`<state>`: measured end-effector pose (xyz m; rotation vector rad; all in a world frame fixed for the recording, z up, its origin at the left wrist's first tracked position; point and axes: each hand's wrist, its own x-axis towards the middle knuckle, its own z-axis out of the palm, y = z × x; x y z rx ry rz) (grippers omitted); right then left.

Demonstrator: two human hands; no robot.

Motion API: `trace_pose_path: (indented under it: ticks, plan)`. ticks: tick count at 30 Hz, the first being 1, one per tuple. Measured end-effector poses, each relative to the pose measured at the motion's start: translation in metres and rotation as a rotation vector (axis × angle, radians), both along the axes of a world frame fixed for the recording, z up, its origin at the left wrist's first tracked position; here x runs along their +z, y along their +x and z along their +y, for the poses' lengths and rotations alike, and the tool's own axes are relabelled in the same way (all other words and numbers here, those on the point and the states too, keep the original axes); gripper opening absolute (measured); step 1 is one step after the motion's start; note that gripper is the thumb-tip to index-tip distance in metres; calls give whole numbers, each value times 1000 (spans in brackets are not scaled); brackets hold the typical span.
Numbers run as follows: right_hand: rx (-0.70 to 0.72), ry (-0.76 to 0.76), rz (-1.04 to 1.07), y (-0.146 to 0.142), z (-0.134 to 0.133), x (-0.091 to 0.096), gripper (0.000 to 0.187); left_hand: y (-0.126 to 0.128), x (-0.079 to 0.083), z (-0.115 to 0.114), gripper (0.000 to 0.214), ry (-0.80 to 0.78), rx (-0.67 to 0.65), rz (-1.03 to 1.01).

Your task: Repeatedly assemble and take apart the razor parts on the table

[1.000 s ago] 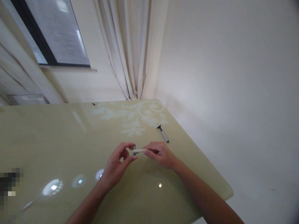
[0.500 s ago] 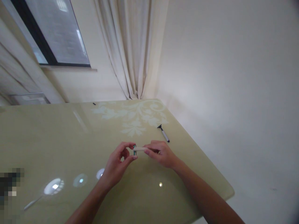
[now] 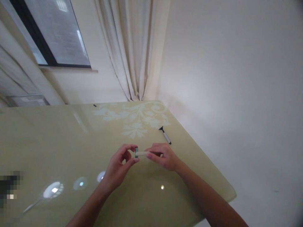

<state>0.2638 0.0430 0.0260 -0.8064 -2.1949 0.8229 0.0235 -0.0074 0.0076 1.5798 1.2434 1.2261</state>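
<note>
Both hands meet over the green glass table (image 3: 59, 135) on a small white razor (image 3: 141, 153) with a teal head. My right hand (image 3: 163, 156) grips its white handle, fingers curled around it. My left hand (image 3: 119, 168) pinches the teal head between thumb and forefinger. A second razor (image 3: 165, 135), black head and white handle, lies on the table beyond my right hand, near the right edge.
The table has a pale floral print at its far corner (image 3: 137, 118) and shows bright lamp reflections (image 3: 54, 190) at lower left. A cream curtain (image 3: 132, 47) hangs behind it beside a window (image 3: 59, 31). White floor lies to the right.
</note>
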Motion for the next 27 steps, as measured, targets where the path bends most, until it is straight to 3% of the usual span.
trace_pose_path:
  ticks: [5,10,15,19,24,27]
  plan:
    - [-93,25,-34,-1,0,0,44,0,-1,1,33,-16,5,-1]
    - [34,8,-33,-1,-1,-1,41,0,-2,0,35,-19,7,-2]
    - [-83,24,-29,-1,0,2,43,-2,-5,1,34,-25,2,3]
    - [38,-23,-11,-2,-2,3,40,-2,-6,1,35,-36,-10,-4]
    - [-73,-2,-7,-1,0,2,39,-1,-3,-1,35,-55,-20,-6]
    - [-33,-16,7,0,-2,3,37,-1,-2,-2,34,-58,-34,-25]
